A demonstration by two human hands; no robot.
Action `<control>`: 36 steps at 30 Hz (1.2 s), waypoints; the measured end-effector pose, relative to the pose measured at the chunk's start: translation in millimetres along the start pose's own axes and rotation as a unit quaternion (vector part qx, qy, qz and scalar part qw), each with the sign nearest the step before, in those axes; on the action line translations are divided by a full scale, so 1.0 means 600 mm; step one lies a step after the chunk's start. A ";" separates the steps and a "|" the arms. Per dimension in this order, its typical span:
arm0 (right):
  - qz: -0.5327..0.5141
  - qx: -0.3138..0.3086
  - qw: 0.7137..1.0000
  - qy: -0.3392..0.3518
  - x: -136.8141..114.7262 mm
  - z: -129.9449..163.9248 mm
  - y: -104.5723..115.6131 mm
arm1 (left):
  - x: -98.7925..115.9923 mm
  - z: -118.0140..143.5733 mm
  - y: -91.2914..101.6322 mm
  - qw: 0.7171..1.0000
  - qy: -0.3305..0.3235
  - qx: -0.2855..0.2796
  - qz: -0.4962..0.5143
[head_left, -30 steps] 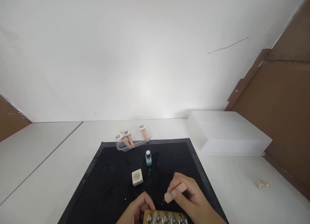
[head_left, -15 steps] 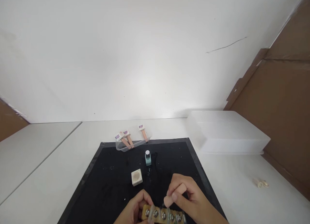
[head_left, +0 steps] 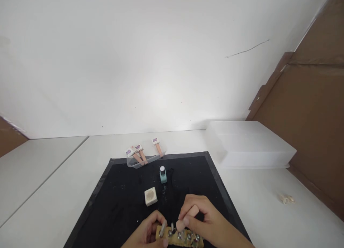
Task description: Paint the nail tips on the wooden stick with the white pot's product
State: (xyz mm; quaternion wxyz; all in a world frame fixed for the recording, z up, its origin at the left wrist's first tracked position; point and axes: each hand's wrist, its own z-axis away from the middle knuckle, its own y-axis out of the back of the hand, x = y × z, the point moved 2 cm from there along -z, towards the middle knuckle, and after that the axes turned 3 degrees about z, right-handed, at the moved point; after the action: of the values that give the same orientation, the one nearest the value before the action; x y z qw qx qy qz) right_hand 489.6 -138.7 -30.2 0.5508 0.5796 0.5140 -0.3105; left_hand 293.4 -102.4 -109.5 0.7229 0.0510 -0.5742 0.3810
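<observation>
Wooden strip with metal studs lies low on the black mat, long axis left–right; left hand clamps its left end; right hand — pinched on a pink cap-like piece — hovers just above its middle.

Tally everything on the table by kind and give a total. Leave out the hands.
Mat: 1
Clear tray: 1
Pink sticks in the tray: 3
Bottle: 1
White cube: 1
Wooden block with metal studs, held by the left hand and touched by the right hand: 1
White bin: 1
Small beige pieces: 2
Total: 11
</observation>
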 end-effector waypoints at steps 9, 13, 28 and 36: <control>-0.021 0.022 0.999 -0.039 0.006 0.000 0.004 | 0.002 0.003 0.000 1.000 0.004 -0.001 -0.011; -0.003 -0.001 1.000 -0.028 0.008 0.003 -0.001 | 0.002 0.001 0.001 1.000 0.002 -0.008 -0.008; -0.077 0.030 0.994 -0.065 0.018 -0.001 0.001 | 0.006 -0.001 0.000 1.000 -0.003 -0.006 -0.014; -0.092 0.016 0.992 -0.089 0.013 -0.003 0.003 | 0.008 -0.002 0.002 1.000 -0.003 -0.007 -0.015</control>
State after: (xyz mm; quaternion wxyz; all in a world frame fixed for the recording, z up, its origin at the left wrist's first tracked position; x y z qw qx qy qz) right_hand 493.1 -134.6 -36.6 0.5541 0.5088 0.5091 -0.4182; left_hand 293.9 -98.8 -106.1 0.7270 0.0553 -0.5784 0.3658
